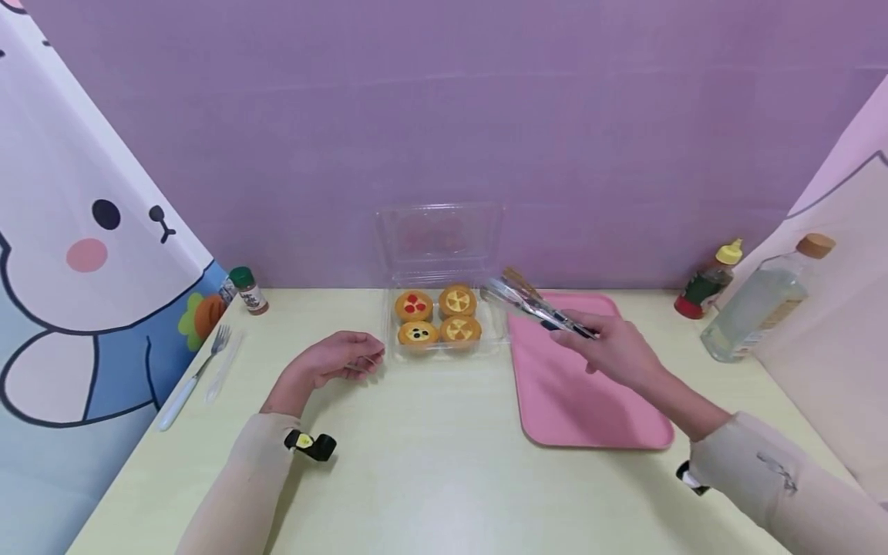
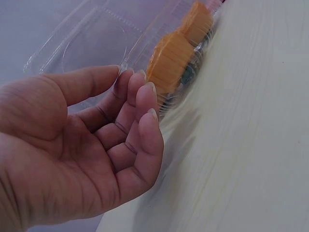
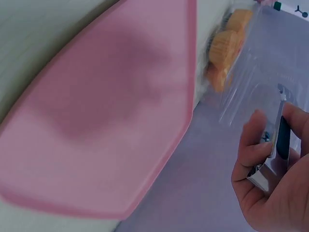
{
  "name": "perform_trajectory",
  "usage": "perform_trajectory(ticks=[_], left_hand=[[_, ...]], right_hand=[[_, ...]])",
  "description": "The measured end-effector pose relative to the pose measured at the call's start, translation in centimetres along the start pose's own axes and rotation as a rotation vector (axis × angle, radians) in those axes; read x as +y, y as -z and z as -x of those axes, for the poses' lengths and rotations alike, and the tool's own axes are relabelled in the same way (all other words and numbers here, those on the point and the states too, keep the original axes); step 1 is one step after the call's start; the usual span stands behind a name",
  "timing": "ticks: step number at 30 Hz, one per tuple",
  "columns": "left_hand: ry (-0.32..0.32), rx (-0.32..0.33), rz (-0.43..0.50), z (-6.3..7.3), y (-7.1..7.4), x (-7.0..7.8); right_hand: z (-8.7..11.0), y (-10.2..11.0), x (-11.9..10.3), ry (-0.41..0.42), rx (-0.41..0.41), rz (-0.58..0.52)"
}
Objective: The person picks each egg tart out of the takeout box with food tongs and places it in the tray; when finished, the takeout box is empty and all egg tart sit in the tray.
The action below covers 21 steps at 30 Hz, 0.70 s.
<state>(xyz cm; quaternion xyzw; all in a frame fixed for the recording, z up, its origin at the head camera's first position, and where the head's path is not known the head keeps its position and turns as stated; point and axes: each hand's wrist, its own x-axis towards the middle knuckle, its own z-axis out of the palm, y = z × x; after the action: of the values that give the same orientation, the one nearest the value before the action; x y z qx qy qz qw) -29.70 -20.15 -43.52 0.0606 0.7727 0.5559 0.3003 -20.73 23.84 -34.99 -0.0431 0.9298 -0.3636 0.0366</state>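
Observation:
A clear plastic clamshell box (image 1: pixel 492 320) stands with its lid raised, holding several round tarts (image 1: pixel 459 330). Some tarts have a pale wedge pattern; one has red pieces on top and another dark dots. At the box's left front edge, my left hand (image 1: pixel 343 356) pinches the thin plastic rim between thumb and fingertips, the other fingers bent. My right hand (image 1: pixel 613 347) grips metal tongs (image 1: pixel 537 304) with dark grips. The tongs' ends are spread a little apart above the box's right side, with no tart between them. Below the right hand lies a pink tray (image 1: pixel 576 401).
On the left are a green-capped spice jar (image 1: pixel 250 291), a fork (image 1: pixel 194 378) and a clear plastic utensil (image 1: pixel 225 368). At the far right stand a sauce bottle with a yellow tip (image 1: pixel 708 279) and a large clear bottle (image 1: pixel 759 301). A purple backdrop (image 1: pixel 444 116) rises behind the table.

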Motion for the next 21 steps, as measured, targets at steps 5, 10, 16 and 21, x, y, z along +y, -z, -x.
perform_trajectory(ticks=[5, 10, 16, 21], left_hand=[[-0.003, -0.008, 0.005, -0.1, 0.1, -0.1], [-0.007, -0.009, 0.006, 0.0, 0.1, -0.1], [-0.016, -0.012, 0.007, 0.1, 0.1, 0.0], [-0.018, -0.012, 0.006, 0.1, 0.1, 0.0]], right_hand=[[-1.2, -1.5, -0.8, 0.022, -0.052, -0.048], [-2.2, -2.8, -1.9, 0.005, -0.095, -0.052], [-3.1, -4.1, -3.0, -0.002, -0.150, -0.044], [-3.8, -5.0, -3.9, -0.036, -0.192, -0.040]])
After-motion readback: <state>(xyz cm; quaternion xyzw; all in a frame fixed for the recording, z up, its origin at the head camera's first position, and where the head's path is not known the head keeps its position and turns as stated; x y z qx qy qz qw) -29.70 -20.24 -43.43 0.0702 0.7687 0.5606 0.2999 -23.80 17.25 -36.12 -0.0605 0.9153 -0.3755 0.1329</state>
